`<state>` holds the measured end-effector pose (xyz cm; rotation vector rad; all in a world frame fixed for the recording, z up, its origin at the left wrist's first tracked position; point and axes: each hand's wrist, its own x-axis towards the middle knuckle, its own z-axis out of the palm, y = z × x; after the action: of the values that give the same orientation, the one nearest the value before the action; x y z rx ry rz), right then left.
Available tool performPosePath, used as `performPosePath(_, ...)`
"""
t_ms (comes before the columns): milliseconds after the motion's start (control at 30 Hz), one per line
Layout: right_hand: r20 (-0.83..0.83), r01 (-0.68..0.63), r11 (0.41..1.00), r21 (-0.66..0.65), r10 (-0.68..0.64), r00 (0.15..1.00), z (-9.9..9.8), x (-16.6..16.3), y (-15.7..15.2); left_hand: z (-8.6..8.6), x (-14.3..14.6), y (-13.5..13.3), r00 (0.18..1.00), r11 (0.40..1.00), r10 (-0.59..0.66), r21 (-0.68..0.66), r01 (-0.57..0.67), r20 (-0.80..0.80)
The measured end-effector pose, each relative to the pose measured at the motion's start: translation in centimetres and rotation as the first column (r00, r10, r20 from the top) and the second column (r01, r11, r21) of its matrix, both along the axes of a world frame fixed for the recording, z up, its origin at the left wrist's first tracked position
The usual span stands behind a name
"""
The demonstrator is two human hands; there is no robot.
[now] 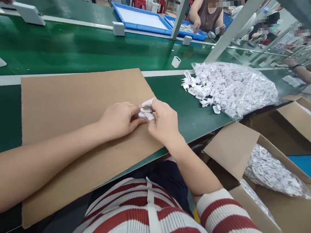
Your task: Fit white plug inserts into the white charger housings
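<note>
My left hand (119,119) and my right hand (163,121) meet over a brown cardboard sheet (69,102) that lies on the green bench. Both pinch small white plastic plug parts (145,113) held between their fingertips. White finger cots cover some fingertips of my right hand. To the right, a heap of the same white plug parts (233,86) spills out of a clear plastic bag onto the bench, with several loose ones at its left edge.
An open cardboard box (278,207) with a bag of white parts stands below the bench at right. A green conveyor (70,47) carries white housings. Blue trays (141,19) lie beyond it, where another person sits. A slanted metal post (234,26) crosses at right.
</note>
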<state>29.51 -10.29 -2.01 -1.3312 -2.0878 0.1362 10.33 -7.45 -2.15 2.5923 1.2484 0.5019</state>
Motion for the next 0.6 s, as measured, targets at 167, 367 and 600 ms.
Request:
performPosePath(167, -0.046, 0.021, 0.999, -0.026, -0.023, 0.999, 0.2, -0.2, -0.1, 1.4, 0.5, -0.5, 0.973, 0.999, 0.010, 0.054, 0.003, -0.230)
performPosePath(367, -0.159, -0.031, 0.997, -0.064, 0.021, 0.987, -0.7, -0.3, 0.1, 2.4, 0.5, -0.3, 0.974, 0.999, 0.002, 0.033, 0.006, -0.225)
performPosePath(600, -0.258, 0.188, 0.982, -0.006, -0.183, 0.949, -2.9, 7.8, 2.0, 3.3, -1.1, 4.6, 0.976, 0.930, 0.214, -0.298, -0.216, -0.042)
